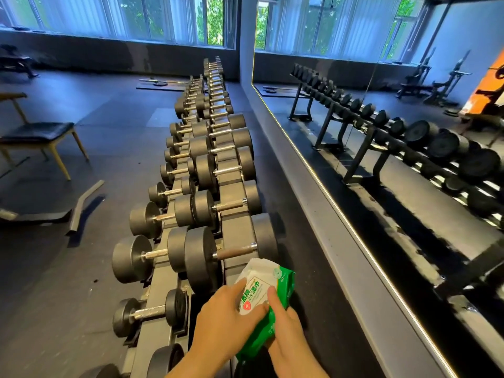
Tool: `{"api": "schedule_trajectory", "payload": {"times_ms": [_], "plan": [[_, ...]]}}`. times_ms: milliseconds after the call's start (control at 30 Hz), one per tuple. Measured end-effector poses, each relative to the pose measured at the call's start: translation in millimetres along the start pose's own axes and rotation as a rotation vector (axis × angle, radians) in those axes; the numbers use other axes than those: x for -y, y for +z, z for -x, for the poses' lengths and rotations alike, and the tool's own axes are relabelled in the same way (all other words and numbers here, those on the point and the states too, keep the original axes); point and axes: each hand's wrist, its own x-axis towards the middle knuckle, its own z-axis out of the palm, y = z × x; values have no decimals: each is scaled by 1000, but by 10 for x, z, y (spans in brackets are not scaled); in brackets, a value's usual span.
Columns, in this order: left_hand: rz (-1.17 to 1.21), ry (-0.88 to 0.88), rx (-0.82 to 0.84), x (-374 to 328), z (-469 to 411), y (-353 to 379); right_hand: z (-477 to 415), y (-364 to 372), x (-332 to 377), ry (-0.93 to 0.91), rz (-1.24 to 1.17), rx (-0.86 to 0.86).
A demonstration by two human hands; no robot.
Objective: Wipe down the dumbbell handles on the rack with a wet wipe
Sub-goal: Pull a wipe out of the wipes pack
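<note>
gripping wet wipe pack (261,293) between left hand (226,320) and right hand (286,336), over dumbbell rack (234,227) right edge, floor (54,268) open leftward

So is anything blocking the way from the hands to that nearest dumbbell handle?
Nothing visible does. The left hand and right hand hold the wipe pack, and the nearest handle sits bare just beyond it.

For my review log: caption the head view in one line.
Left hand and right hand hold a green wet wipe pack above the near end of a dumbbell rack beside a wall mirror.
</note>
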Motion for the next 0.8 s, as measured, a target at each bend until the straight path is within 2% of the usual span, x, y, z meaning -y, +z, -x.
{"api": "schedule_trajectory", "payload": {"times_ms": [133, 267, 333, 433, 533, 600, 700, 800], "plan": [[209, -104, -68, 61, -111, -157, -16, 1, -59, -53, -8, 22], [425, -137, -16, 254, -259, -363, -10, -60, -1, -45, -25, 37], [339, -101, -33, 320, -293, -430, -7, -89, 80, -46, -23, 39], [53, -13, -132, 323, -282, -491, 24, -133, 170, -58, -9, 37], [-137, 273, -175, 202, -252, -501, 84, -188, 242, -100, 27, 78], [-182, 409, -86, 32, -217, -487, 157, -189, 296, -157, 71, 108], [-117, 387, 49, -197, -185, -432, 226, -181, 336, -250, 136, 123], [-99, 349, 46, -328, -181, -397, 281, -209, 357, -325, 197, 153]]}}
